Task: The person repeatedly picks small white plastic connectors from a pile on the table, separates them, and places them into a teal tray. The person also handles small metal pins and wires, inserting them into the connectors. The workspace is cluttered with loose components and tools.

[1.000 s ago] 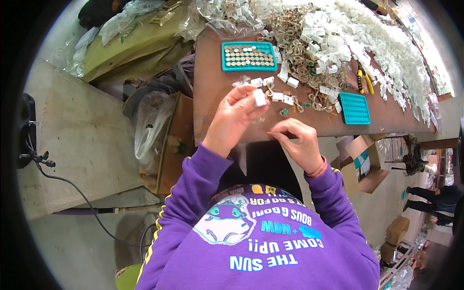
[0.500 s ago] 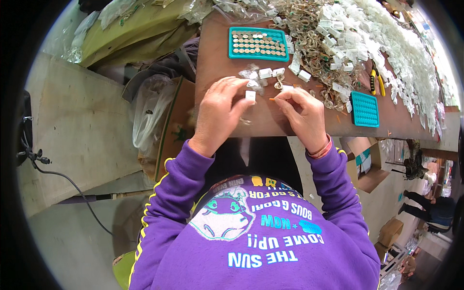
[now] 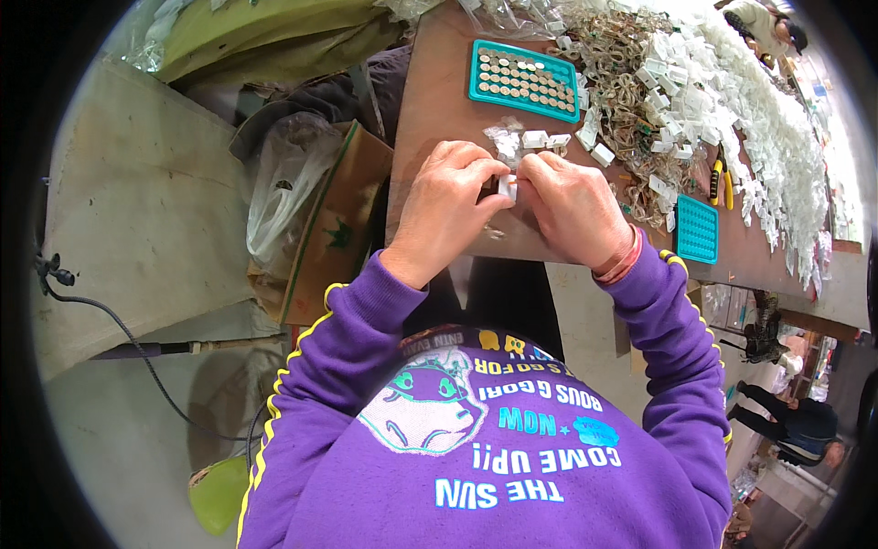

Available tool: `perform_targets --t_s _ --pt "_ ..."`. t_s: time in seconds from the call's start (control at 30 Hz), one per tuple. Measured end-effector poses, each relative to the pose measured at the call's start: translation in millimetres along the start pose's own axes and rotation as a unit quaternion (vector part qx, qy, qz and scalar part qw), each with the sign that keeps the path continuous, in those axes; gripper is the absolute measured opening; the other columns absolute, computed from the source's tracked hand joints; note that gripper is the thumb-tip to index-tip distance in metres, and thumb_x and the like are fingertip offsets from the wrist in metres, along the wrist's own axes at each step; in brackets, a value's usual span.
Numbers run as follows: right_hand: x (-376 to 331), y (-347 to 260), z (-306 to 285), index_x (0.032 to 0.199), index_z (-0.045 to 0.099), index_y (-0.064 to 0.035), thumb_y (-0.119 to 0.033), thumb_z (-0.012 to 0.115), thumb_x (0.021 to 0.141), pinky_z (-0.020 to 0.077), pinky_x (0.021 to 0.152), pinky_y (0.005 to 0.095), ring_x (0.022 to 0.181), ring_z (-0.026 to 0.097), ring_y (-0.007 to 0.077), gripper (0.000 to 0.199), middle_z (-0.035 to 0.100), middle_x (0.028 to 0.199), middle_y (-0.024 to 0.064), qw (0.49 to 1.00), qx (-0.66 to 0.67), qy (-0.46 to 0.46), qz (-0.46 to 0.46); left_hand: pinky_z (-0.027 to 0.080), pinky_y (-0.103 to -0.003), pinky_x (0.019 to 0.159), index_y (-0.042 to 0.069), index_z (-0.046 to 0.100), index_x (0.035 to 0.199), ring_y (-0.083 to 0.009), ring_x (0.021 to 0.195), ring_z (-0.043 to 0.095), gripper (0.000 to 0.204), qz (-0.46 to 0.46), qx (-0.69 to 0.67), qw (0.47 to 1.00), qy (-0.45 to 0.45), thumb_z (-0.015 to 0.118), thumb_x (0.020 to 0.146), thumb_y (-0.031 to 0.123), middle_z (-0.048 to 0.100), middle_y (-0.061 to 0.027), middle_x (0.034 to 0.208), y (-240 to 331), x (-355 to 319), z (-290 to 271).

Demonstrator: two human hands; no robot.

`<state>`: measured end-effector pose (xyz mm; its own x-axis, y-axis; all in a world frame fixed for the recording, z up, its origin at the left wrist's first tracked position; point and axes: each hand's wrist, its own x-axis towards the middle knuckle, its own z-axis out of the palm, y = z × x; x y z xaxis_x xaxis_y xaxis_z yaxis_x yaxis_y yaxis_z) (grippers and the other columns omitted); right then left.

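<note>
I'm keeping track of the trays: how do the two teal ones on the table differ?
The left tray holds rows of round silvery discs; the right tray shows its dimpled surface. The left tray looks larger in this view than the right tray. The left tray's long side runs crosswise, while the right tray's runs more up and down the picture. Both are rectangular and lie on the brown table.

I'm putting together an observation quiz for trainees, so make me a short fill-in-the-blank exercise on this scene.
1. The left hand grips a small block whose colour is ____.
2. In the picture, the tray full of round discs lies to the ____ of the pliers.
3. The wrist of the right hand wears a band coloured ____.
4. The person's sweatshirt is mainly ____.

Missing words: white; left; red; purple.
</note>
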<state>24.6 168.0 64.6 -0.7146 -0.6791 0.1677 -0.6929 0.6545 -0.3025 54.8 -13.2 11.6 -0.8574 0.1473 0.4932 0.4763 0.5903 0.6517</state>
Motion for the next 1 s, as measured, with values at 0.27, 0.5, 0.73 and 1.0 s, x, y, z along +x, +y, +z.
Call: perform_targets --t_s 0.27,0.5,0.73,1.0 --pt "14 -7 -14 0.095 0.056 -0.0041 -0.016 0.068 0.081 0.0542 0.061 0.0361 0.073 0.066 0.0269 0.022 0.061 0.084 0.0101 0.989 -0.091 -0.076 -0.083 0.048 -0.037 0.089 0.003 0.067 0.085 -0.0281 0.1 0.058 0.024 -0.004 -0.017 1.0 0.001 0.079 0.067 0.013 0.064 -0.0079 0.095 -3 0 1" --pt "27 -6 -17 0.099 0.055 -0.0038 -0.019 0.065 0.086 0.0542 0.062 0.034 0.076 0.067 0.0238 0.023 0.06 0.086 0.009 0.972 -0.142 -0.147 -0.119 0.049 -0.037 0.088 0.003 0.066 0.083 -0.0276 0.099 0.059 0.024 -0.004 -0.019 1.0 0.009 0.08 0.066 0.013 0.065 -0.0078 0.095 -6 0 2" --pt "18 0 -13 0.097 0.054 -0.0033 -0.013 0.065 0.084 0.0529 0.062 0.0383 0.073 0.065 0.0292 0.02 0.06 0.083 0.011 0.988 -0.058 -0.115 -0.09 0.049 -0.036 0.089 0.004 0.068 0.084 -0.0268 0.1 0.06 0.023 -0.016 -0.033 0.999 0.001 0.079 0.066 0.014 0.066 -0.0067 0.092 -6 0 1" --pt "7 7 0 0.088 0.055 -0.0036 -0.006 0.061 0.086 0.0504 0.062 0.0415 0.072 0.063 0.0368 0.007 0.061 0.078 0.0151 0.998 0.068 -0.013 -0.015 0.05 -0.036 0.09 0.005 0.071 0.088 -0.0261 0.101 0.06 0.023 -0.011 -0.032 0.999 0.007 0.078 0.068 0.015 0.067 -0.0064 0.092 -7 0 1"
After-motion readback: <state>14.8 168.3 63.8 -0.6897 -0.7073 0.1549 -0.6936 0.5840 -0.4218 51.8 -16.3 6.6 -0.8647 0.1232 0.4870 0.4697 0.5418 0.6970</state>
